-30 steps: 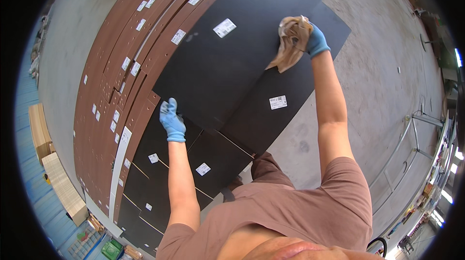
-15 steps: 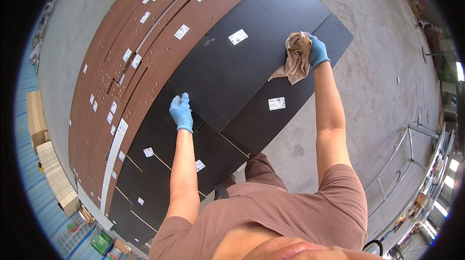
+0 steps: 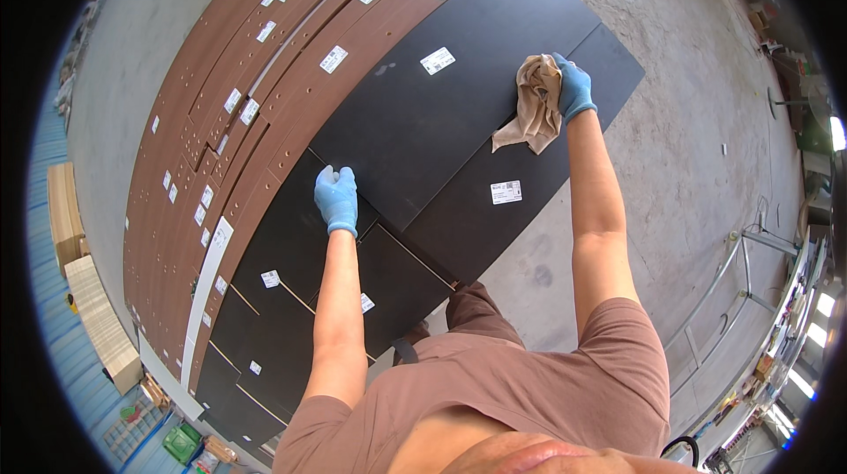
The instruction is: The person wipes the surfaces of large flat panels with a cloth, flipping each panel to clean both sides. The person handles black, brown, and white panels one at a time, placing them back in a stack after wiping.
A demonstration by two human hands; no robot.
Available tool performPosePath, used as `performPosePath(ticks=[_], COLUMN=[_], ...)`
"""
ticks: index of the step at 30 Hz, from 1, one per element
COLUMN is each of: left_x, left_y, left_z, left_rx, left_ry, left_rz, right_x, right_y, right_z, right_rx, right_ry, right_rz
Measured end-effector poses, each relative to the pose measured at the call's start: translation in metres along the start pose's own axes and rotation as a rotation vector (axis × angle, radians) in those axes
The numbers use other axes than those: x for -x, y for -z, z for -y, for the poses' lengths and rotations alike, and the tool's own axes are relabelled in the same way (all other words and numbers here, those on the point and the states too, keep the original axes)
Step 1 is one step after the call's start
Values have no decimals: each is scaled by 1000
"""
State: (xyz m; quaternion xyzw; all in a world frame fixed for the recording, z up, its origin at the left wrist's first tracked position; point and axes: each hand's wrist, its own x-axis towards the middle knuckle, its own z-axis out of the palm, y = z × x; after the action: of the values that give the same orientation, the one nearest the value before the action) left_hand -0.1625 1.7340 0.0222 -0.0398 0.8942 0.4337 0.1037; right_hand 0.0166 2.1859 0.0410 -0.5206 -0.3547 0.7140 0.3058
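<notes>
My left hand, in a blue glove, has its fingers curled together at the near left edge of a large black panel. Its fingertips are partly hidden. My right hand, also gloved in blue, is closed on a crumpled beige cloth. The cloth lies over the seam between the large panel and a narrower black panel on my right. White labels are stuck on both panels. Nearer to me are further black panels with pale edges.
Brown drilled panels with white labels lie in rows to the left. Concrete floor spreads to the right, where a metal frame stands. Wooden boards and a green bin are at the far left.
The large black panel has slid slightly away from me, showing more of the panels beneath its near edge. My left hand's fingers have curled in. The cloth has shifted slightly left with my right hand.
</notes>
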Motion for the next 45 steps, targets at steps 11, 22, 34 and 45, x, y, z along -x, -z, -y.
performPosePath(ticks=[11, 22, 34, 45], left_x=[16, 60, 94, 94], left_y=[5, 5, -54, -53], left_z=[-28, -55, -26, -43], left_rx=[-269, -478, -884, -960], left_ry=[-228, -832, -900, -827], left_rz=[-5, 141, 226, 292], right_x=[1, -8, 11, 138], right_y=[2, 6, -3, 31], right_z=[-6, -11, -2, 97], right_rx=[86, 101, 258, 1020], right_ry=[62, 82, 165, 1234], right_rz=[0, 37, 56, 438])
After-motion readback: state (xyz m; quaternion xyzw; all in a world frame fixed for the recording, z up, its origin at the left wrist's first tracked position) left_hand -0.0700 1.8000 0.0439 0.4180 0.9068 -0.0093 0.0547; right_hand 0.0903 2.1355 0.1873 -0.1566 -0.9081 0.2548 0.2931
